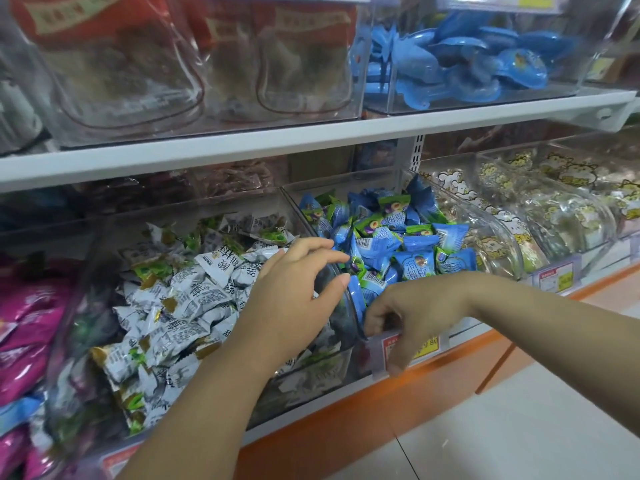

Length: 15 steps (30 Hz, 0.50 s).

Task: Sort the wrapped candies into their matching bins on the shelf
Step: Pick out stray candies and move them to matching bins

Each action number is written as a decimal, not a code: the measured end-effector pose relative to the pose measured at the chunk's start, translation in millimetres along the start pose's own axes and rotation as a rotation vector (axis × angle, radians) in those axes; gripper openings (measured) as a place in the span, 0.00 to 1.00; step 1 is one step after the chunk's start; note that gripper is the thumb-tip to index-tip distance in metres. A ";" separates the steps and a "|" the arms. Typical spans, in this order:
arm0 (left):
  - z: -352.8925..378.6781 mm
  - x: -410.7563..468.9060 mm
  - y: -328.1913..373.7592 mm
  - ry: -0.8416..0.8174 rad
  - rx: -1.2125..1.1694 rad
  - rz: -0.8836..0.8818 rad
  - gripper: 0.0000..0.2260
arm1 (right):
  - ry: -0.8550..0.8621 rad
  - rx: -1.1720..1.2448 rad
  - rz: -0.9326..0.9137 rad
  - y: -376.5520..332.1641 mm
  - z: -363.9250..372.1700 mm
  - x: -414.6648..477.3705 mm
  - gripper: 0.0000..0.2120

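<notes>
While reaching toward the clear divider between two bins, hovers with left hand over that seam, fingers loosely arched and grasping nothing, fingertips close to the blue candies. Probably poised thus to pluck a stray from either side. Curls right hand downward at the front lip of the blue bin, just above the price tag; impossible to tell whether pinching a candy or merely steadying the wall. Shows white candies heaped in the white bin and blue ones next door, each seemingly among its own kind. Reveals no obvious stray.
</notes>
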State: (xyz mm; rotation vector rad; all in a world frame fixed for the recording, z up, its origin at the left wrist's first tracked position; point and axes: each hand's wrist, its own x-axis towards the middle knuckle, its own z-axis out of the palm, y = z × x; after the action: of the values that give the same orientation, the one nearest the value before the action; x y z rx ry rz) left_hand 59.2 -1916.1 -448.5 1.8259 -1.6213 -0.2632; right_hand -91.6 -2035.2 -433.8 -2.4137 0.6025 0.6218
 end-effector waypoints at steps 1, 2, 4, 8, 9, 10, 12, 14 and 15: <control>-0.2 0.2 0.1 -0.002 0.002 -0.002 0.12 | 0.010 0.036 -0.007 0.4 -1.1 -0.6 0.13; -0.5 0.2 0.6 -0.004 0.004 -0.004 0.12 | 0.018 0.066 -0.015 0.7 -2.3 -1.4 0.13; -1.1 -0.2 1.2 -0.011 0.008 -0.001 0.12 | 0.034 0.112 -0.028 1.5 -4.8 -4.8 0.12; -3.7 -2.4 2.5 -0.021 0.002 0.012 0.13 | 0.067 0.170 -0.012 1.3 -6.5 -12.9 0.10; -4.4 -3.7 2.8 -0.020 0.002 0.016 0.12 | 0.076 0.163 -0.002 0.2 -6.0 -12.8 0.10; -5.3 -5.5 3.0 -0.015 0.000 0.022 0.12 | 0.086 0.146 0.011 -1.4 -4.7 -11.9 0.10; -7.3 -10.0 3.2 0.000 -0.014 0.028 0.12 | 0.104 0.117 0.049 -5.7 -2.2 -8.8 0.11; -10.2 -15.1 2.7 0.011 -0.029 0.031 0.11 | 0.095 0.133 0.065 -9.1 1.1 -5.5 0.12; -12.2 -17.9 2.3 0.017 -0.031 0.036 0.11 | 0.089 0.144 0.069 -11.2 2.6 -5.1 0.13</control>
State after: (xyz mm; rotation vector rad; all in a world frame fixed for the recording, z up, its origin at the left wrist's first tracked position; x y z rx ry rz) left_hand 60.4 -1895.1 -442.9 1.7698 -1.6279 -0.2541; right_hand -90.3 -2023.9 -428.3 -2.3030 0.7447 0.4843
